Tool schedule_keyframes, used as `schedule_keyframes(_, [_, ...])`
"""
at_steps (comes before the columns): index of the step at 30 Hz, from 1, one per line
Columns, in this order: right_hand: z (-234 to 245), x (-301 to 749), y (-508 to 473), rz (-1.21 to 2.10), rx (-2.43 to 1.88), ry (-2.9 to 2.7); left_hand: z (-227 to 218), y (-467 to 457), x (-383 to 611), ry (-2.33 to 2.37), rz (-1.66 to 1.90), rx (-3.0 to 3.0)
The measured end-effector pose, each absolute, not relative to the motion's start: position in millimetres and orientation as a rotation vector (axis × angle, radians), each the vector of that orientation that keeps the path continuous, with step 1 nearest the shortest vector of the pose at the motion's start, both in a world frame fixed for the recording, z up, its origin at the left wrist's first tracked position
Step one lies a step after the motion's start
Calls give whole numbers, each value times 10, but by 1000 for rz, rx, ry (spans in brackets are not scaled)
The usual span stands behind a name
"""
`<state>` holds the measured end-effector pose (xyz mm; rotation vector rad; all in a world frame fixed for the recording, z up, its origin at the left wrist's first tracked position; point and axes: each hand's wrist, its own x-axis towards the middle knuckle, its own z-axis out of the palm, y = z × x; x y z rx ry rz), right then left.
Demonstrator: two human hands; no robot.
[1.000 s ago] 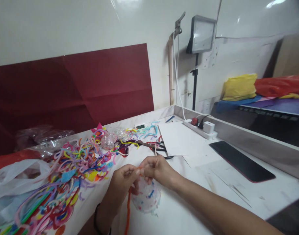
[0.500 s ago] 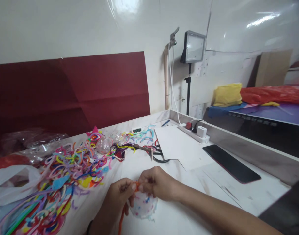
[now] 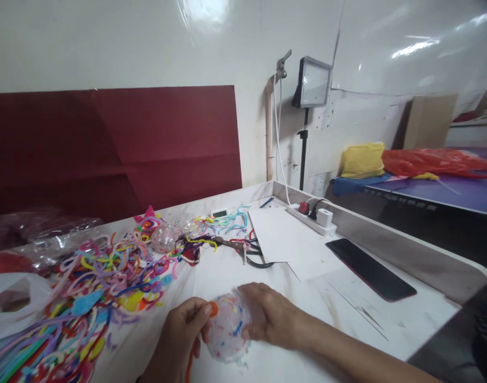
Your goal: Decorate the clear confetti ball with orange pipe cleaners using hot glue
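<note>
My left hand [image 3: 187, 322] pinches an orange pipe cleaner [image 3: 213, 309] between thumb and fingers. Its end is a small curled piece, and a tail hangs down below the hand. Right beside it sits a round, clear ball [image 3: 229, 330] with coloured specks. My right hand [image 3: 269, 314] lies at the ball's right side, thumb and fingers spread around it and apparently touching it. Part of the ball is hidden behind the right fingers.
Left of my hands spreads a heap of colourful pipe cleaners [image 3: 119, 271] with a white plastic bag [image 3: 12, 303]. Ahead lie scissors [image 3: 255, 255] and white paper [image 3: 275, 234]. To the right are a power strip [image 3: 313, 219] and a black phone [image 3: 371, 268].
My right hand has let go of the orange pipe cleaner and opened beside the ball. The left hand keeps its pinch and has shifted slightly left. The view has turned a little right.
</note>
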<state>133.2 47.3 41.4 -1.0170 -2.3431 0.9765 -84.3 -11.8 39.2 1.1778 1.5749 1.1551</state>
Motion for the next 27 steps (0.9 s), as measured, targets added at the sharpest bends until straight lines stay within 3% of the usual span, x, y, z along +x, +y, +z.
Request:
schedule_keyframes(14, [496, 1412, 442, 843, -984, -2410, 269, -99, -840, 1603, 1163, 1161])
schedule_keyframes(27, [440, 1857, 1551, 135, -1372, -2554, 229, -110, -835, 1577, 1171, 1149])
